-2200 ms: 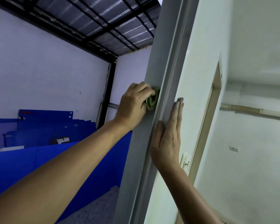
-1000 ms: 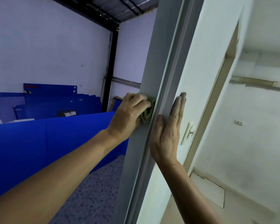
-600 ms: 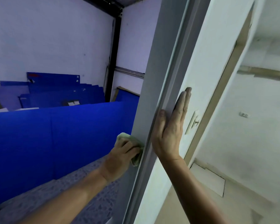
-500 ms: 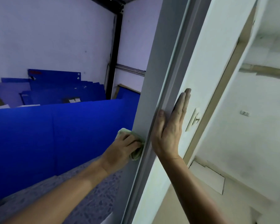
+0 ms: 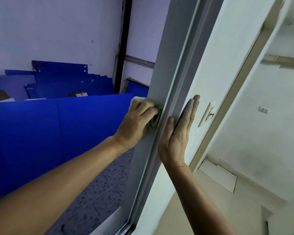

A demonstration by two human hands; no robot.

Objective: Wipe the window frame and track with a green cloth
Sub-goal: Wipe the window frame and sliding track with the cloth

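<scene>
A grey upright window frame (image 5: 168,61) runs from the top centre down to the bottom track corner (image 5: 126,230). My left hand (image 5: 136,124) reaches outside the opening and presses a bunched green cloth (image 5: 155,116) against the frame's outer face at mid height. The cloth is mostly hidden under my fingers. My right hand (image 5: 178,133) lies flat, fingers straight and pointing up, on the white wall (image 5: 219,56) right beside the frame's inner edge. It holds nothing.
Blue panels (image 5: 58,126) stand stacked outside, left of the frame, over a speckled floor (image 5: 98,192). On the inside wall a light switch (image 5: 208,114) sits just right of my right hand. A doorway (image 5: 236,102) and a wall socket (image 5: 263,109) lie further right.
My left hand slid the cloth down the frame, then back up to mid height. My right hand stayed flat on the wall. The camera tilted downward.
</scene>
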